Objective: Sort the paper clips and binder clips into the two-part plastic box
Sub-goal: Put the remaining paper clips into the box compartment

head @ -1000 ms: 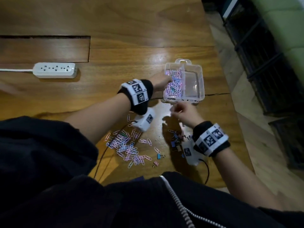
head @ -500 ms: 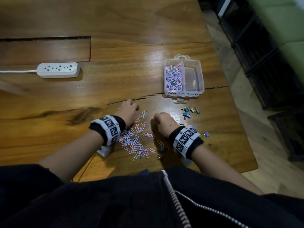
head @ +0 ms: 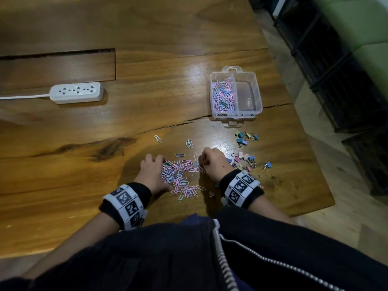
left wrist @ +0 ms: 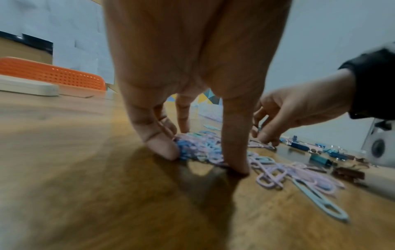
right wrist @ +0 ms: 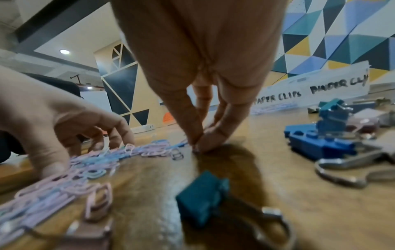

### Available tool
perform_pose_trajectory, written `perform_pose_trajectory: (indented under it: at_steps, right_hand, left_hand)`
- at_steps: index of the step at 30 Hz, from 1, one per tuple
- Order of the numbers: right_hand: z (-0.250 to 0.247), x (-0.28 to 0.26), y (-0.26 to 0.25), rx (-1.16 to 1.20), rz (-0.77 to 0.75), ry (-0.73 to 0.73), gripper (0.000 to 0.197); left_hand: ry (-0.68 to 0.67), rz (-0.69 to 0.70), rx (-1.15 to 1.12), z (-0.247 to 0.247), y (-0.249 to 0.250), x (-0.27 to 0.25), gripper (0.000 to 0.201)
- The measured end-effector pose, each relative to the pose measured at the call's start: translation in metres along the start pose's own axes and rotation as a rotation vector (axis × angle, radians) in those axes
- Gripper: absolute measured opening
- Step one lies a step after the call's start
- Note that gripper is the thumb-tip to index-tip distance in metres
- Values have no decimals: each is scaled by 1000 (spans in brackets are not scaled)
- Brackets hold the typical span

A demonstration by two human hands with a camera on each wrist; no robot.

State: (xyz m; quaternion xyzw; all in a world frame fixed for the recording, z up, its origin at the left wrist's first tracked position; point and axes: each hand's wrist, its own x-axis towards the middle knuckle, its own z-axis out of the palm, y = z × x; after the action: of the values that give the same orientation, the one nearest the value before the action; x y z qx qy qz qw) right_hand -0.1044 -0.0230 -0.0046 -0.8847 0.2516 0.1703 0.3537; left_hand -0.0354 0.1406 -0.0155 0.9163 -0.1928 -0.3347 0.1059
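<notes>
Both hands sit lower on the worktop (head: 147,114) than half a second ago, now bracketing the loose paper clip pile (head: 180,175) from either side instead of resting above it. Left hand (head: 152,173) on the pile's left edge, fingers (left wrist: 162,148) spread and straightish, tips pressing down on clips, nothing gripped. Right hand (head: 214,162) at the pile's upper right edge, thumb and fingertips (right wrist: 198,138) pinched together on a paper clip at the worktop surface. Pile clips lie flat, long axes pointing every which way; two stray clips (head: 189,143) lie side by side above the pile, long axes running roughly away from the person, and one more stray (head: 157,138) lies diagonal further left. Binder clips (head: 243,161) scattered just right of the right hand, a second small group (head: 245,137) nearer the box, orientations mixed. Two-part plastic box (head: 259,97) stands upper right, long axis left-right, divider running away from the person; left compartment holds paper clips, right compartment looks bare of clips. Front label reads PAPER CLIPS and BINDER CLIPS in the right wrist view. White power strip (head: 76,93) far left, long axis left-right.
</notes>
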Motion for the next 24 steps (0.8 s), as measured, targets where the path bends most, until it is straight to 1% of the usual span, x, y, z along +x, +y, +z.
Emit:
perform_pose_trajectory:
  at_steps: [2,3,5,7,8,10,13,15,16,17,18,21,22,24]
  right_hand:
    - [0,1,-1,50,-34,67,19]
    - [0,1,0,60,-33,74,21]
    - [2,-2,5,-2,21,15,37]
    - [6,-5,9,-91,81,-39,53]
    - [8,-6,10,-106,76,-31,56]
    - [12,-6,7,-82,19,-1,59]
    - [16,-3,3,-86,-74,-34,72]
    - [20,0,-1,-197,-125,-65,80]
    - [22,2,-2,-254,-145,-63,81]
    - [25,4,-4,-290,-161,-51,77]
    - [26,6,-5,-300,-175,-36,69]
    - [26,11,-7,-260,-222,-62,41]
    - [25,12,-7,-245,-237,-75,34]
    - [24,14,-5,-217,-262,-67,25]
  left_hand:
    - [32,32,-77,5,4,2,71]
    - [44,52,-84,5,6,4,63]
    - [65,97,-50,6,9,5,50]
    - [76,137,2,6,11,6,44]
    - [78,152,25,6,12,6,42]
    - [82,170,32,4,12,8,32]
    - [98,157,-110,0,8,12,14]
    - [53,129,-289,-5,3,16,1]
    - [-7,105,-415,-7,1,18,8]
    - [-82,77,-575,-9,-1,20,13]
    - [-145,38,-729,-11,-3,21,16]
    - [-217,-73,-1128,-11,-4,22,22]
    - [-249,-95,-1235,-11,-4,21,23]
    - [-334,-108,-1378,-8,-4,21,23]
